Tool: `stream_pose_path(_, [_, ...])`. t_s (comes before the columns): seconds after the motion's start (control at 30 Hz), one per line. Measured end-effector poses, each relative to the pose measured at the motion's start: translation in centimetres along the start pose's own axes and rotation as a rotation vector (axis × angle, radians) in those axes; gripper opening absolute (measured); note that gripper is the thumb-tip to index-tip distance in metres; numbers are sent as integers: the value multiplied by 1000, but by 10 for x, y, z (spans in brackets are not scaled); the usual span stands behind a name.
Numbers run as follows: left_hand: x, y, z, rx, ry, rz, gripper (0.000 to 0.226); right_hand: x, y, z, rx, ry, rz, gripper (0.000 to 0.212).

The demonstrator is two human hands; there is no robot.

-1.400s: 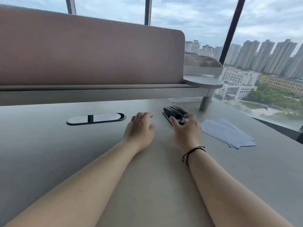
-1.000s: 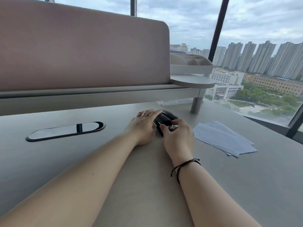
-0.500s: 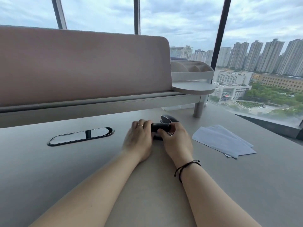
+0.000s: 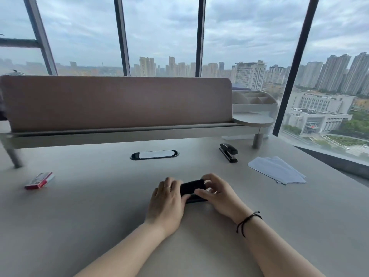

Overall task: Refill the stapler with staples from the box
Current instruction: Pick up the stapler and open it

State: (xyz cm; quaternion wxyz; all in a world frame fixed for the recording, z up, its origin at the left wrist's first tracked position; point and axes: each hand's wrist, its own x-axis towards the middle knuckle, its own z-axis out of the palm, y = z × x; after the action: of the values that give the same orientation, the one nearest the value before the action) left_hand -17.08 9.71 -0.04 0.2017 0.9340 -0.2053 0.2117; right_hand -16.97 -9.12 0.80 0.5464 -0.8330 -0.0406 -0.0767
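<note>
A black stapler (image 4: 192,189) lies crosswise on the grey desk (image 4: 89,216), gripped at both ends. It looks glossy and rounded on top, with a darker base strip showing along its near edge; its ends are hidden by fingers, so whether it is opened cannot be told. The left hand (image 4: 166,200) wraps over its left end, fingers curled across the top and a ring on one finger. The right hand (image 4: 216,193) closes on the right end, thumb laid along the near side and fingertips hooked over the far corner; a dark cord bracelet (image 4: 248,220) circles that wrist.

Far to the left of the left hand, well apart from it, lies a small red and white box (image 4: 39,180) (its print is too blurred to read). Beyond the hands, a black oval cable port (image 4: 154,154) is set into the desk. Beyond and to the right of the right hand stands a second black stapler (image 4: 229,151), closed, and further right a few sheets of pale paper (image 4: 276,169) lie fanned. Behind all this rises a brown partition panel (image 4: 119,102) with a pale organiser tray (image 4: 254,101) at its right end. Nothing lies between the hands and the box.
</note>
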Motion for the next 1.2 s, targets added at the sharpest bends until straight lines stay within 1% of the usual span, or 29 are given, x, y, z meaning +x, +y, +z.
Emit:
stream_pose_path(0.17, [-75, -4, -59, -31, -102, 12, 27, -80, -33, 26, -80, -125, -45, 25])
stream_pose_path(0.3, [-127, -3, -104, -46, -173, -18, 27, -133, -55, 47, -149, -188, -70, 25])
stream_pose_path(0.37, [-149, -2, -119, -68, -183, -37, 26, -154, -60, 56, -174, -193, -93, 26])
stream_pose_path(0.53, [-205, -4, -138, -72, -162, 5, 32, -200, -74, 77, -188, -211, -123, 27])
stream_pose_path(0.6, [-217, -3, -140, -95, -147, -18, 33, -210, -77, 81, -198, -212, -127, 29])
stream_pose_path(0.8, [-225, 6, -142, -215, -125, -56, 33, -218, -74, 83, -262, -200, -110, 43])
stream_pose_path(0.9, [-219, 9, -142, -203, -132, -47, 32, -216, -72, 84, -251, -194, -100, 44])
stream_pose_path(1.03, [-213, 10, -139, -232, -162, -58, 25, -215, -73, 83, -251, -209, -103, 42])
stream_pose_path(1.1, [-212, 6, -139, -356, -186, -92, 21, -213, -73, 83, -232, -219, -93, 43])
stream_pose_path(1.2, [-210, -6, -146, -704, -148, -217, 25, -211, -70, 83, -220, -220, -62, 45])
